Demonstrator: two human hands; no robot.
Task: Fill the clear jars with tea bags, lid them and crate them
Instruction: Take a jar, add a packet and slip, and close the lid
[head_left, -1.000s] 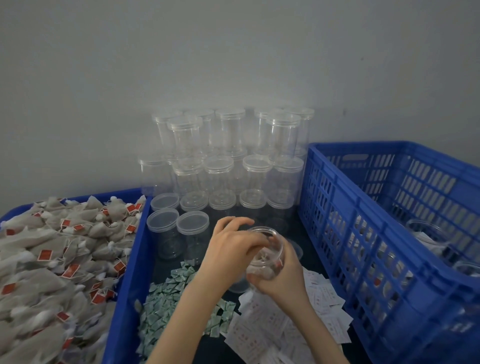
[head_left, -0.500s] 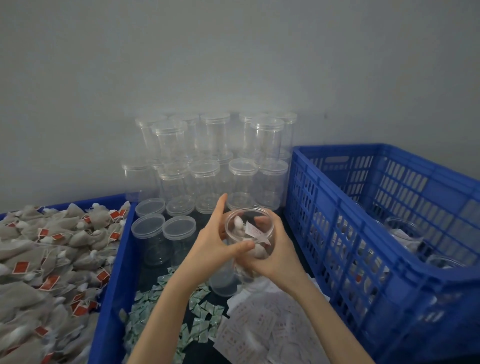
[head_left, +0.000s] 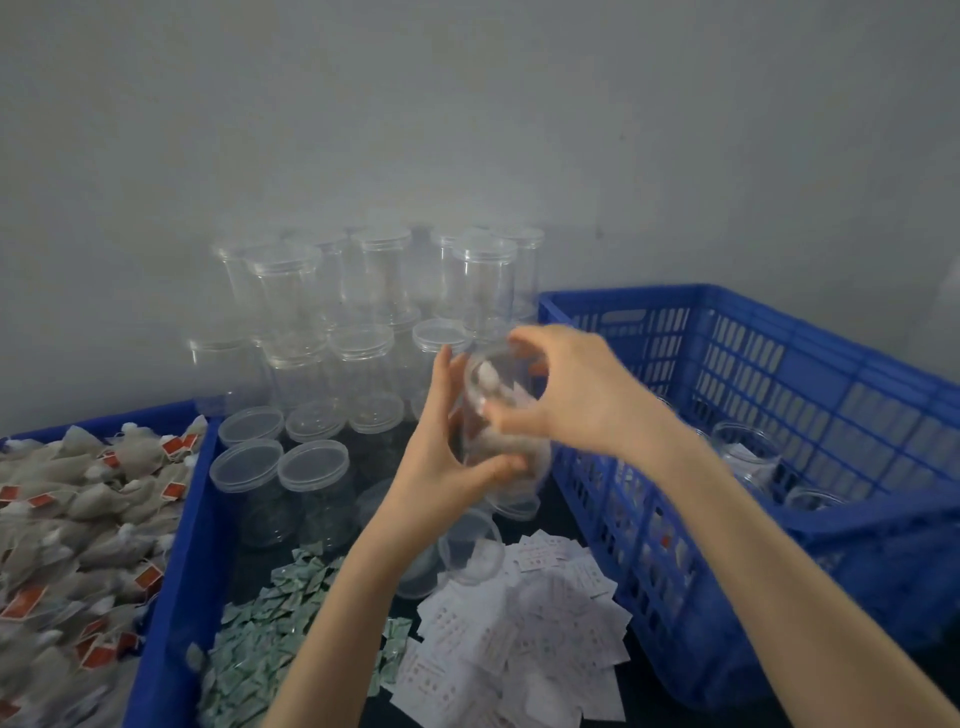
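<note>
Clear jar (head_left: 501, 415) w/ tea bags inside is held up between both hands, above the dark surface (head_left: 260, 566). Left hand (head_left: 447, 462) wraps its lower body; right hand (head_left: 576, 395) grips the top rim/lid area, motion-blurred. Behind hands: stacked empty jars (head_left: 374, 291). Right of hands: blue crate (head_left: 779, 415) w/ jars in it. Left: bin of tea bags (head_left: 78, 519). Below hands: paper slips (head_left: 519, 634), green packets (head_left: 265, 639).

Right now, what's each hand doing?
Left hand: holds the clear plastic jar of tea bags by its side.
Right hand: fingers grip its top.
</note>
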